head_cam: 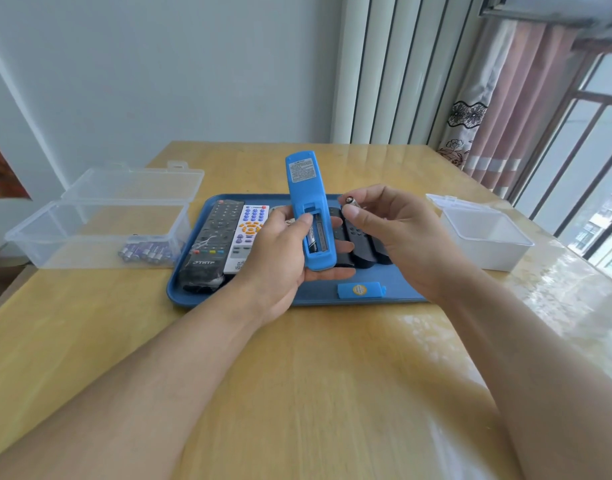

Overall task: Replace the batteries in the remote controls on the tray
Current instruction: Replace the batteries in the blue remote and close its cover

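Head view — tray (394, 289) crowded, black remote (207, 244), white remote (247, 237), loose cover (361, 290).

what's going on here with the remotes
A person is swapping batteries. The left hand holds a blue remote face down over the tray, its compartment open with one battery still inside. The right hand pinches another battery beside it. The blue cover lies on the tray, with other remotes. A clear box on the left holds more batteries.
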The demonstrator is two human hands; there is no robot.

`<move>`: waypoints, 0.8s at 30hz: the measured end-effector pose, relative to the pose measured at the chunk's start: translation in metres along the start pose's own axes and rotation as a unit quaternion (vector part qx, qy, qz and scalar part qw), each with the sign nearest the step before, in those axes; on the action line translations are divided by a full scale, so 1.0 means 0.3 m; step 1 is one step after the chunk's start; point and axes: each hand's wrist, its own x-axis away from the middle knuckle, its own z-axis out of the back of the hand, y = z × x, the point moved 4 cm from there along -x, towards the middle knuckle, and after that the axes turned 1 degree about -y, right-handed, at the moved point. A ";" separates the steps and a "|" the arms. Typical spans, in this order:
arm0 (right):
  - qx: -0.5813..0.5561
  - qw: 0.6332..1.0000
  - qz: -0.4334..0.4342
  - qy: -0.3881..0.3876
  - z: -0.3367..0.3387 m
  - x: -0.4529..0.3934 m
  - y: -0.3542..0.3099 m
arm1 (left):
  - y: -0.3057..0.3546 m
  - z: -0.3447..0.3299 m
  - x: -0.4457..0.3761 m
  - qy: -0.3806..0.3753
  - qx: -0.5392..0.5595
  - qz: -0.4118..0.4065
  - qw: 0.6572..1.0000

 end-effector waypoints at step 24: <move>-0.040 0.999 0.028 -0.012 -0.026 0.015 -0.027 | -0.010 0.002 -0.014 -0.021 -0.038 -0.027 0.999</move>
